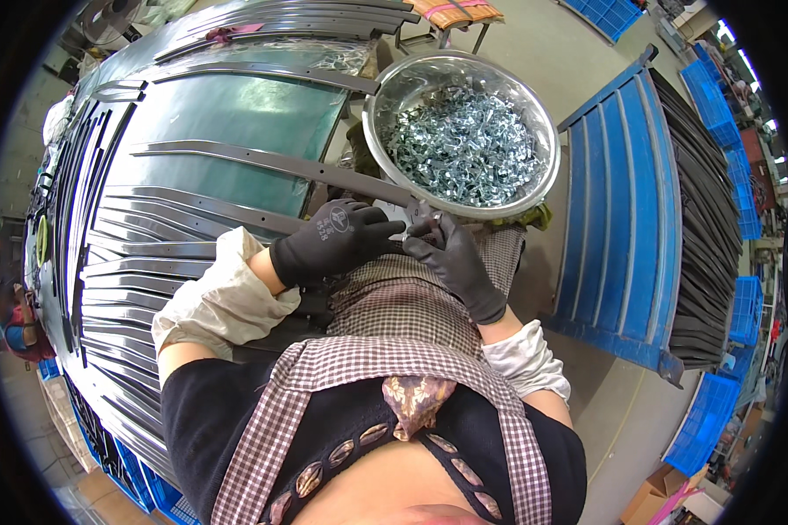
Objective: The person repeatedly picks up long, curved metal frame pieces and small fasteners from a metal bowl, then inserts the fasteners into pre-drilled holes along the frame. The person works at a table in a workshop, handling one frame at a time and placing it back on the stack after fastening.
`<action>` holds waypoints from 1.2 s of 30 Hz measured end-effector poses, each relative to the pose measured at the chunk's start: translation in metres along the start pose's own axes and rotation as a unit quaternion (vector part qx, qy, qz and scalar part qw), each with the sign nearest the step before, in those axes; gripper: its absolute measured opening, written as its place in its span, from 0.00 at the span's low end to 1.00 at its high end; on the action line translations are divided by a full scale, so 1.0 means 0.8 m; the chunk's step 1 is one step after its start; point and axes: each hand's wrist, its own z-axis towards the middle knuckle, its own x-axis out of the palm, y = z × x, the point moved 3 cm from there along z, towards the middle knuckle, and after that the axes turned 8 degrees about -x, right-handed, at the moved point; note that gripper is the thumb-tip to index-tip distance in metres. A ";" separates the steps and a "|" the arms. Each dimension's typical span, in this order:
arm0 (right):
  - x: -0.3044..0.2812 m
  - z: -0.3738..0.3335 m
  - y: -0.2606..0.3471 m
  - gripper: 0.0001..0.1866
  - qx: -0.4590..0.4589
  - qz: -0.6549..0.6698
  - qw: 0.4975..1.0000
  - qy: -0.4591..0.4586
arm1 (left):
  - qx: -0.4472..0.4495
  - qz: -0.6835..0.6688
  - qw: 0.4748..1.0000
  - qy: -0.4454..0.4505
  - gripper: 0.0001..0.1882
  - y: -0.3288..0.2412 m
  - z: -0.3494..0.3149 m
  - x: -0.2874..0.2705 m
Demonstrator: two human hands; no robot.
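Observation:
My left hand [328, 242], in a black glove, is just below the end of a long dark strip [271, 161]. Its fingers are bent together toward the right; whatever they pinch is hidden. My right hand [457, 265], also in a black glove, closes its thumb and fingers on a small metal clip [424, 224] at the strip's end. Both hands meet in front of my checked apron [403, 297]. Right beyond them stands a round metal basin [547, 179], heaped with shiny small metal clips [464, 144].
More dark strips [149, 262] lie side by side on the green-topped table [236, 109] at the left. To the right stands a blue metal rack [617, 219] with a stack of dark strips [696, 219] behind it. Blue crates [705, 420] line the far right.

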 end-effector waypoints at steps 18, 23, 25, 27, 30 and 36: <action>-0.014 0.004 0.009 0.22 -0.128 -0.258 0.953 0.091 | 0.030 0.016 0.999 -0.015 0.22 0.042 0.017 -0.014; -0.031 0.014 0.006 0.23 -0.138 -0.471 0.870 0.044 | -0.099 0.011 0.994 0.040 0.26 0.096 0.008 -0.013; -0.025 0.017 0.017 0.21 -0.155 -0.504 0.848 0.053 | -0.094 -0.001 0.994 0.060 0.25 0.094 0.004 -0.006; -0.017 0.017 0.017 0.20 -0.199 -0.517 0.831 0.052 | -0.091 -0.010 0.993 0.074 0.24 0.089 0.000 -0.001; -0.020 0.025 -0.002 0.18 -0.254 -0.546 0.797 0.046 | -0.088 -0.017 0.993 0.073 0.21 0.081 0.005 -0.005; -0.033 0.038 -0.029 0.17 -0.172 -0.370 0.913 0.011 | -0.080 -0.031 0.995 0.059 0.19 0.083 0.007 -0.004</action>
